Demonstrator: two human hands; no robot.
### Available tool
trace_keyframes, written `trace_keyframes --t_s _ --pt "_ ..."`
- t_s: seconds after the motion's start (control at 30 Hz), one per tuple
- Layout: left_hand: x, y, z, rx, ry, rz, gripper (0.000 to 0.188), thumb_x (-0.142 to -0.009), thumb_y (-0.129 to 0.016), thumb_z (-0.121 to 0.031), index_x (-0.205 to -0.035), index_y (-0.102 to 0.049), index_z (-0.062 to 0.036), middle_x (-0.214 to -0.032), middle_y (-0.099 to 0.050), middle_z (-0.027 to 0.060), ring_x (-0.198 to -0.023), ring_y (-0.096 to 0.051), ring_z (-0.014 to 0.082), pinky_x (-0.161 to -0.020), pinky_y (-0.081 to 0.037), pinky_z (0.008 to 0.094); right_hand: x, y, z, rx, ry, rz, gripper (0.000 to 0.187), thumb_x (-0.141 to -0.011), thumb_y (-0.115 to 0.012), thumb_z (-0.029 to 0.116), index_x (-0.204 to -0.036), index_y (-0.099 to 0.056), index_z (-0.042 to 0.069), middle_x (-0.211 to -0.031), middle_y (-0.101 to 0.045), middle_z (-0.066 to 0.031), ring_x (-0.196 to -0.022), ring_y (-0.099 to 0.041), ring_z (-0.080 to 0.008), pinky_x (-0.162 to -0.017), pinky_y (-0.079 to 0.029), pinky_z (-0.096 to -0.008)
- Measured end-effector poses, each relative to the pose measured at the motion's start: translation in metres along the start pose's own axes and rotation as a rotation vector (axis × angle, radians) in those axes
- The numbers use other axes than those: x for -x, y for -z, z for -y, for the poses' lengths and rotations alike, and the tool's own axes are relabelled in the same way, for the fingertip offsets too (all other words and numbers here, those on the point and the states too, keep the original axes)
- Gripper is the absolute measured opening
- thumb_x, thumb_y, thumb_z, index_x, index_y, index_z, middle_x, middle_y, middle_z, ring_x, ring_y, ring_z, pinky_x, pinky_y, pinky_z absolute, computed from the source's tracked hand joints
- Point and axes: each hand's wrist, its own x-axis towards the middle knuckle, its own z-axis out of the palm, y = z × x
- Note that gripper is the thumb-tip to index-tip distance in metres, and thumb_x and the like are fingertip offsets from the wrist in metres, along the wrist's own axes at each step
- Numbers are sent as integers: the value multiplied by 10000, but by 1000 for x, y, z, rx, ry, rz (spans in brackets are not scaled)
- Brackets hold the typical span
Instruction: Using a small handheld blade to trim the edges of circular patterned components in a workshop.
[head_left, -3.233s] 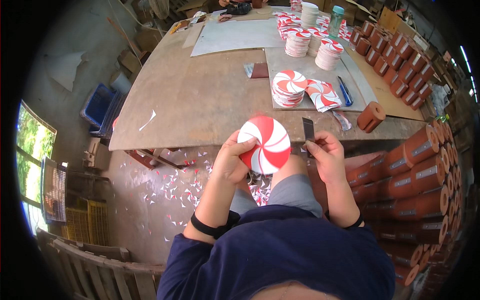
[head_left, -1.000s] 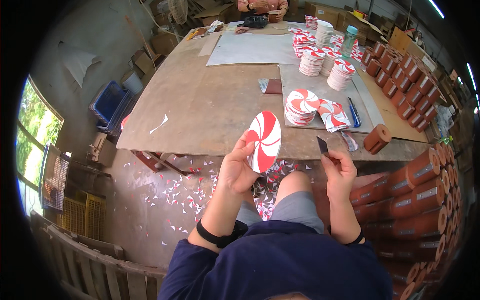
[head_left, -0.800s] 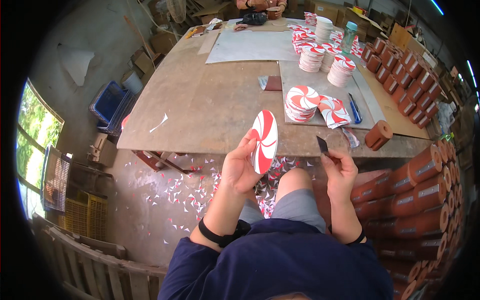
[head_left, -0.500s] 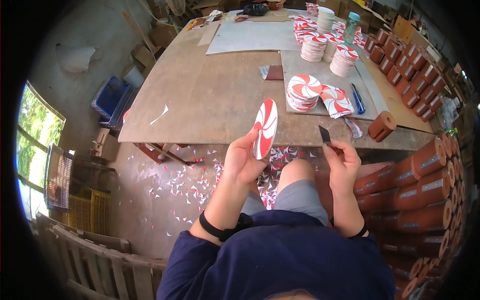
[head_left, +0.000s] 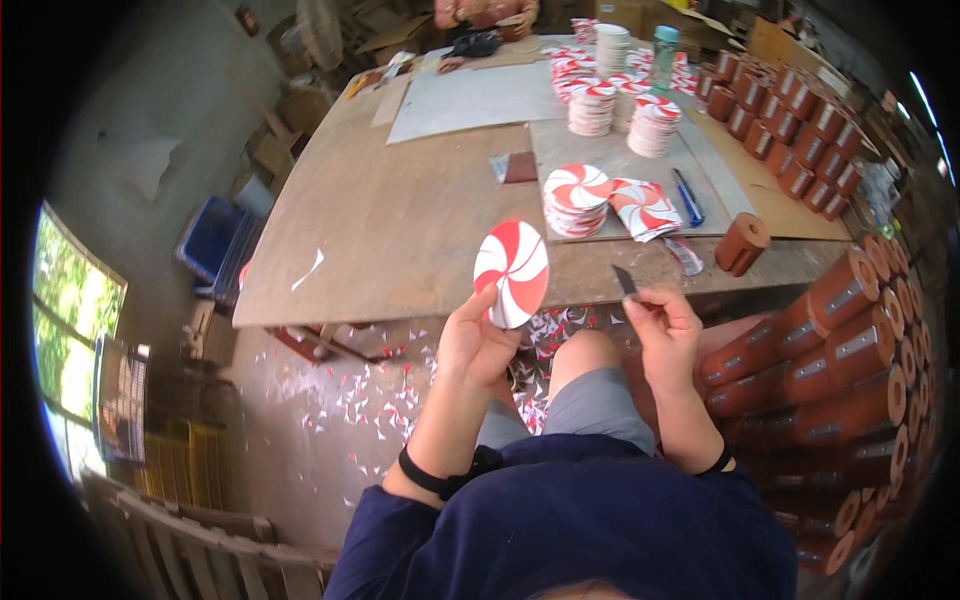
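Observation:
In my left hand (head_left: 474,346) is a round disc with a red and white swirl (head_left: 512,268), pinched at its lower edge, its printed face turned toward me. My right hand (head_left: 665,335) grips a small dark blade (head_left: 625,281) between thumb and fingers, its tip pointing up and left, apart from the disc. Just beyond, on the table, stands a stack of similar swirl discs (head_left: 577,212). Uncut-looking swirl sheets (head_left: 644,208) lie against its right side. Farther right are a blue utility knife (head_left: 688,198) and a brown cylinder (head_left: 742,244).
The wooden table (head_left: 400,220) spreads ahead. More disc stacks (head_left: 655,132), a teal-capped bottle (head_left: 664,58) and rows of brown cylinders (head_left: 800,130) stand toward the back right. Piled cylinders (head_left: 815,370) crowd my right side. Paper scraps (head_left: 375,390) litter the floor. Another person (head_left: 485,14) is at the far edge.
My left hand has moved slightly left and lower, and the disc has turned from a slant to face me more fully. The blade remains in my right hand. The view has shifted.

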Motion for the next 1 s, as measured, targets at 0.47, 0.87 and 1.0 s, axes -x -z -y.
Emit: trace_keyframes --t_s 0.47,0.87,1.0 --pt "-112 5 -27 -516 40 -125 480 -718 -446 28 -1181 -344 -43 -1112 -458 150 -950 -513 274 -750 -463 400 36 57 3 255 111 -111 99 -689 -563 -7 -785 -553 14 -722 -534 -61 -651 -527 -153 -562 -406 -247" --pt "-228 -26 4 -1145 -494 25 475 -695 -468 68 -1149 -339 16 -1054 -467 161 -906 -521 247 -717 -477 329 54 83 -31 267 -145 -27 109 -712 -552 18 -821 -556 19 -754 -494 -50 -676 -505 -134 -588 -399 -235" --pt "-260 -2 13 -1219 -740 -86 428 -659 -522 10 -1068 -408 58 -947 -523 149 -811 -556 208 -653 -467 275 50 93 -29 248 -242 -76 126 -718 -560 23 -844 -571 20 -774 -514 -47 -692 -513 -121 -599 -409 -228"
